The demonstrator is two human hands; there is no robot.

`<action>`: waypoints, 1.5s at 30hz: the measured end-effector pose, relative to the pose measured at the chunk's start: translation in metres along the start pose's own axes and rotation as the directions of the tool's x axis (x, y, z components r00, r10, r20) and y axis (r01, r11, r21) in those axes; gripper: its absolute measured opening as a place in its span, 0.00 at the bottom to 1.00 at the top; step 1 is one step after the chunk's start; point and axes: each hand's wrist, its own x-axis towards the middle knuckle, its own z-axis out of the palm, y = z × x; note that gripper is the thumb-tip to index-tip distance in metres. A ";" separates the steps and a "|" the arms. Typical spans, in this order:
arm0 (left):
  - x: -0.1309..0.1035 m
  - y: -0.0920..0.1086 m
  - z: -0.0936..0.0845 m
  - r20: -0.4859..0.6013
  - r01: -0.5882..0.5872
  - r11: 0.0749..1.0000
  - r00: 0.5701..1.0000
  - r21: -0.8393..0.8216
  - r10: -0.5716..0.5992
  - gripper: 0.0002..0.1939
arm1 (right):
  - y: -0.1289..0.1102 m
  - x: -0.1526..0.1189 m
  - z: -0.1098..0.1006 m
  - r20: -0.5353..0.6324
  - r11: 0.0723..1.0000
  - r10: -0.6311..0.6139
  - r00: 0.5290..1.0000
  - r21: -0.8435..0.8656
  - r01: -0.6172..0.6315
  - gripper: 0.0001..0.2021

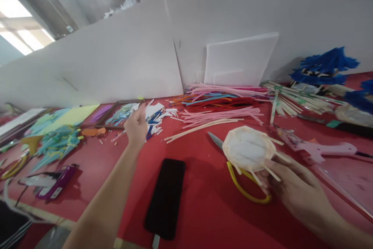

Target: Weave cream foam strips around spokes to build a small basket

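Note:
My right hand (pixel 291 181) grips a small round craft frame (pixel 247 148), its pale rim edged with short sticks and its middle covered in white. Beneath it on the red table lie yellow-handled scissors (pixel 246 187), partly hidden by the frame. Stretched forward, my left hand (pixel 136 126) has its fingertips pinched together; what they hold, if anything, is too small and blurred to tell. Just beyond that hand are a shallow tray (pixel 112 122) of light blue paper strips and a scatter of white and blue paper pieces (pixel 157 119).
A black phone (pixel 165 198) lies in front. Pipe cleaners (pixel 224 99) and wooden sticks (pixel 297 99) are piled at the back. To the right are a pink glue gun (pixel 323 148) and a blue-roofed model (pixel 323 68). A purple power strip (pixel 58 183) sits at left.

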 end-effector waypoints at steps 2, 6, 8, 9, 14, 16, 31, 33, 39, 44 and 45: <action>0.006 -0.001 -0.001 -0.015 0.013 0.998 1.000 0.059 -0.012 0.31 | 0.002 0.001 0.002 0.016 1.000 -0.004 1.000 0.001 0.004 0.23; 0.007 0.008 0.005 0.048 0.074 0.964 0.995 0.257 -0.089 0.21 | 0.004 0.002 0.003 0.098 0.999 -0.028 0.995 -0.039 0.032 0.23; -0.006 0.018 0.012 0.129 0.002 0.976 0.991 0.219 -0.031 0.08 | 0.005 0.002 0.001 0.121 0.998 -0.032 0.992 -0.049 0.038 0.23; -0.018 0.023 0.017 0.153 -0.023 0.981 0.988 0.192 -0.007 0.12 | 0.006 0.002 0.000 0.119 0.998 -0.035 0.992 -0.049 0.041 0.23; -0.106 0.060 0.043 0.365 0.192 0.877 0.931 -0.440 -0.021 0.17 | 0.008 0.004 -0.007 0.082 0.996 -0.076 0.994 -0.046 0.080 0.19; -0.136 0.072 0.049 0.650 0.481 0.696 0.760 -0.533 -0.027 0.23 | 0.006 0.004 -0.006 0.066 0.993 -0.085 0.994 -0.071 0.089 0.16; -0.146 0.078 0.040 0.761 0.535 0.710 0.649 -0.459 0.003 0.20 | -0.005 -0.002 0.006 0.182 0.931 -0.135 0.974 -0.315 0.187 0.18; -0.147 0.079 0.039 0.740 0.512 0.717 0.673 -0.474 0.008 0.19 | -0.005 -0.004 0.008 0.206 0.943 -0.091 0.974 -0.297 0.151 0.18; -0.150 0.075 0.040 0.705 0.479 0.734 0.709 -0.480 -0.001 0.18 | -0.001 -0.007 0.007 0.228 0.944 -0.067 0.971 -0.300 0.135 0.18; -0.155 0.066 0.043 0.697 0.466 0.765 0.717 -0.444 -0.032 0.19 | -0.004 -0.005 0.010 0.176 0.942 -0.047 0.983 -0.318 0.102 0.24; -0.155 0.065 0.043 0.689 0.445 0.780 0.724 -0.440 -0.025 0.18 | -0.005 -0.005 0.011 0.170 0.947 -0.034 0.985 -0.310 0.086 0.25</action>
